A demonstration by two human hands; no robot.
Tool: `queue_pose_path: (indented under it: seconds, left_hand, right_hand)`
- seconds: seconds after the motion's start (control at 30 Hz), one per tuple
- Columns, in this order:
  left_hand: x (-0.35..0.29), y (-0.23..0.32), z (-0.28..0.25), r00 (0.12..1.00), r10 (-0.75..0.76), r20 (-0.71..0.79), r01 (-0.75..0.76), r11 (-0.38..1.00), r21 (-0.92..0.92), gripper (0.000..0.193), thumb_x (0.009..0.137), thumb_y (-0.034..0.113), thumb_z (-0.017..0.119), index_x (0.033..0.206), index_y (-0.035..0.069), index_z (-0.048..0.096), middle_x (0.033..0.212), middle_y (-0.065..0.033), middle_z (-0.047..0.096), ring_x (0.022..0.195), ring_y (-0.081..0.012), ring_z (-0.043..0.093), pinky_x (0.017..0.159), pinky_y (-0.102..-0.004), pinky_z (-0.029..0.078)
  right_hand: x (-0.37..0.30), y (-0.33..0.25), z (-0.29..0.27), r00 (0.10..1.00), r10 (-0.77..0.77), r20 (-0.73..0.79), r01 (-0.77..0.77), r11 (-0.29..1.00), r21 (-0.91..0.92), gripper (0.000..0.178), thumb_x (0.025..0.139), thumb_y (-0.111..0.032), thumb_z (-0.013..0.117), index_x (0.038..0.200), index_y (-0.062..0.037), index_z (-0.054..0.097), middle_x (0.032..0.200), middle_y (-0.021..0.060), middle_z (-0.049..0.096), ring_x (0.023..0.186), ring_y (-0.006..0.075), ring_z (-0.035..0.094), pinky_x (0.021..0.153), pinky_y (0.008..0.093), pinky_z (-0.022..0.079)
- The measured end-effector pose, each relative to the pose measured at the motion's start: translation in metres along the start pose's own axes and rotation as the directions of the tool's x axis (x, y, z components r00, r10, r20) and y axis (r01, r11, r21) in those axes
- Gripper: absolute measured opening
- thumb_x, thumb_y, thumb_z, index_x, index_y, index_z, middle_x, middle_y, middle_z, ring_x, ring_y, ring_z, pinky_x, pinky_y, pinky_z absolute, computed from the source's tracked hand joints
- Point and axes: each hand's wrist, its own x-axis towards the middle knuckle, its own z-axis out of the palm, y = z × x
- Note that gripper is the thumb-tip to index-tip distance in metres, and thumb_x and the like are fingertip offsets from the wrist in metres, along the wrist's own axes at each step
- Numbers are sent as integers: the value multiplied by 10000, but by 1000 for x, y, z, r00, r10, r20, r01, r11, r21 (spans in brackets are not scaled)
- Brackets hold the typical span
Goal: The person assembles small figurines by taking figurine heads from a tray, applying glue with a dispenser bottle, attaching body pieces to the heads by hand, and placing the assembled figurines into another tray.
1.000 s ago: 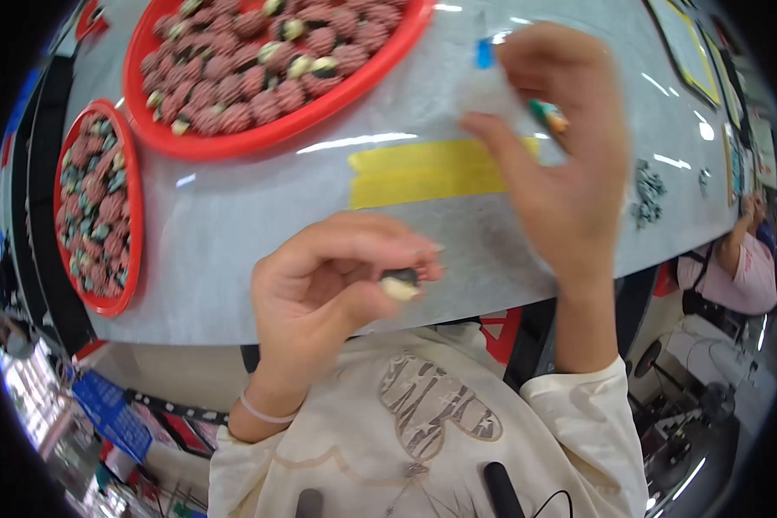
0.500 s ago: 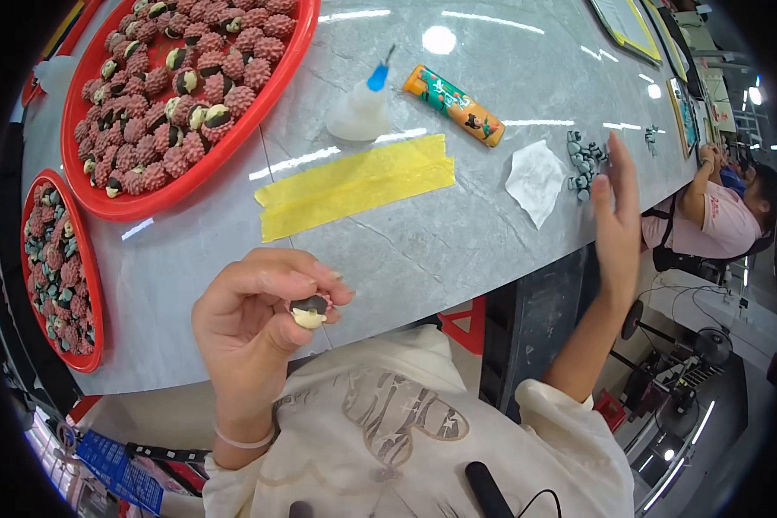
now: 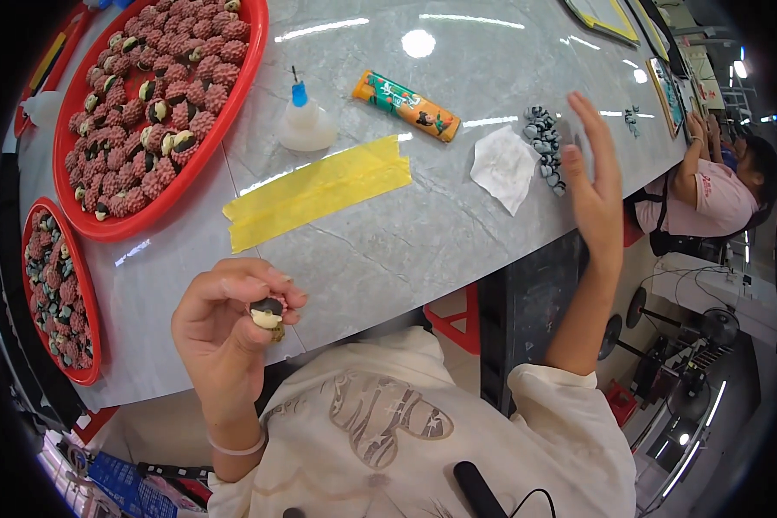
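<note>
The left hand [image 3: 224, 324] pinches a small figure [image 3: 266, 316] between thumb and fingertips, at the near edge of the bench [image 3: 388, 268]. The figure has a dark top, a cream lower part and pink behind. The right hand [image 3: 594, 190] is open and empty, fingers extended and thumb spread, just beside a pile of grey-blue parts [image 3: 540, 142]; contact with the pile cannot be determined. White paper [image 3: 502, 168] lies left of the pile. Farther left are an orange-and-green packet [image 3: 406, 104], an upright needle-tipped bottle [image 3: 306, 128] and yellow tape [image 3: 319, 192]. Two red trays [image 3: 194, 173] at left contain pink pieces [image 3: 123, 181].
</note>
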Motion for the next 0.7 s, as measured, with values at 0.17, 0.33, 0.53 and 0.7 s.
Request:
queue_pose_path:
  seconds: [0.17, 0.33, 0.53, 0.7]
  left_hand:
    - [0, 0, -2, 1000, 1, 3, -1, 1000, 15, 281, 721, 190, 629, 859, -12, 491, 853, -143, 514, 715, -202, 549, 589, -266, 466]
    - [2, 1, 3, 1000, -10, 21, 10, 1000, 5, 281, 718, 186, 631, 864, -11, 492, 849, -140, 518, 712, -202, 546, 589, -265, 461]
    - [0, 1, 1, 1000, -27, -12, 28, 999, 41, 278, 717, 190, 633, 860, -4, 496, 844, -135, 519, 710, -203, 543, 587, -263, 457]
    - [3, 0, 4, 999, -33, -19, 34, 998, 61, 276, 711, 187, 638, 851, -3, 495, 838, -133, 518, 709, -200, 544, 584, -265, 461]
  right_hand:
    - [5, 22, -30, 998, 51, -31, -52, 998, -24, 372, 849, -199, 403, 1181, -29, 397, 1208, 65, 413, 1146, 191, 337, 948, 287, 224]
    - [17, 160, -90, 863, 278, -421, -353, 929, -110, 375, 870, -233, 369, 1179, -22, 396, 1193, 81, 416, 1108, 180, 360, 942, 259, 223]
    - [35, 195, -69, 963, 220, -155, -225, 974, -18, 377, 878, -257, 331, 1146, -11, 431, 1206, 92, 406, 1131, 182, 344, 953, 260, 206]
    - [17, 95, -30, 994, 75, -73, -76, 997, -10, 351, 874, -236, 339, 1120, -15, 458, 1215, 92, 399, 1150, 187, 330, 957, 267, 206]
